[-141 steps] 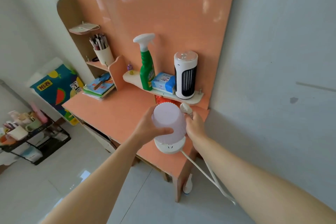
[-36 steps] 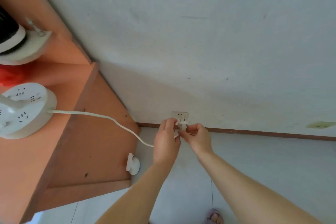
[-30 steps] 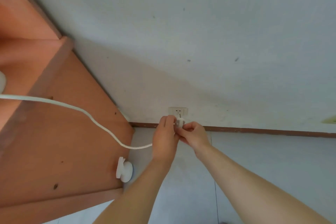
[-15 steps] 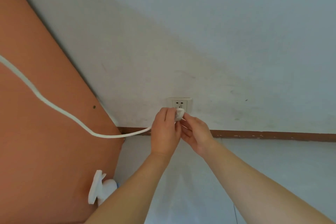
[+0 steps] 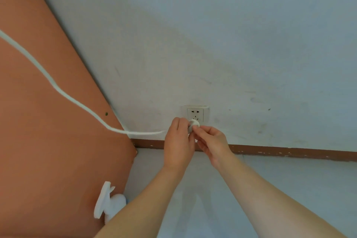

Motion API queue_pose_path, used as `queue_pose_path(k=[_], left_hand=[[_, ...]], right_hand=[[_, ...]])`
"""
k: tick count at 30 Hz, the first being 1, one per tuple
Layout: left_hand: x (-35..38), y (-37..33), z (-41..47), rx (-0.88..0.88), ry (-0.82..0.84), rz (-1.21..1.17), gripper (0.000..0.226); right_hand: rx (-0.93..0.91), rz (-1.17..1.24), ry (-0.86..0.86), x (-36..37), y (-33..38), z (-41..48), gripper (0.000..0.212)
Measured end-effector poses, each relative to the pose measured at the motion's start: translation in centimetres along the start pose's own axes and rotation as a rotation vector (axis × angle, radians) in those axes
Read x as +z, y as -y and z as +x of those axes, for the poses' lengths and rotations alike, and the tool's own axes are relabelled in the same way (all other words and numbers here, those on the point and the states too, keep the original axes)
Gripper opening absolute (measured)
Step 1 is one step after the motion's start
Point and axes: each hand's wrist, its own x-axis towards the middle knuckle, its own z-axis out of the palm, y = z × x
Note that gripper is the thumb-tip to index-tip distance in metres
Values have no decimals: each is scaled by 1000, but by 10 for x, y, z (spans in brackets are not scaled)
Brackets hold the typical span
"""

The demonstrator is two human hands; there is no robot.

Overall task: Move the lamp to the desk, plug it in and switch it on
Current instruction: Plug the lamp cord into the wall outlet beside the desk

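A white plug (image 5: 193, 124) sits right at the lower edge of the white wall socket (image 5: 195, 114), low on the wall. My left hand (image 5: 178, 145) grips the plug from the left. My right hand (image 5: 211, 141) pinches it from the right with its fingertips. The white cord (image 5: 63, 94) runs from the plug leftwards across the orange side panel of the desk (image 5: 48, 141) and out of view at the left. The lamp itself is out of sight. Whether the prongs are inside the socket is hidden by my fingers.
A brown skirting board (image 5: 289, 152) runs along the base of the pale wall. A white hook-like fitting (image 5: 108, 204) sticks out from the desk panel near the floor. Pale floor tiles lie below my arms.
The view has dropped from the desk top and the lamp to the wall socket. Both hands with the plug have closed in on the socket's lower holes.
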Motion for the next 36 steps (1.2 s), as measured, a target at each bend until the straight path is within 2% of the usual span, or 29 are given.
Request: queue_pose_path(k=[6,13,18,24,36], left_hand=[[17,-11,-1,-166,-40,2,14],[21,-13,7,-352,-38,9,18],[25,-10,10,-363,-5,23,18],[33,-8,14,-327,2,39,11],[46,1,25,-507,13,8,18]], right_hand=[[-23,18,-44,-11,-2,5,25],[-26,-4,-116,-5,-10,10,19],[-22,24,-127,-7,-12,15,20],[20,49,-84,-10,-11,21,39],[39,12,-79,-7,-15,28,52]])
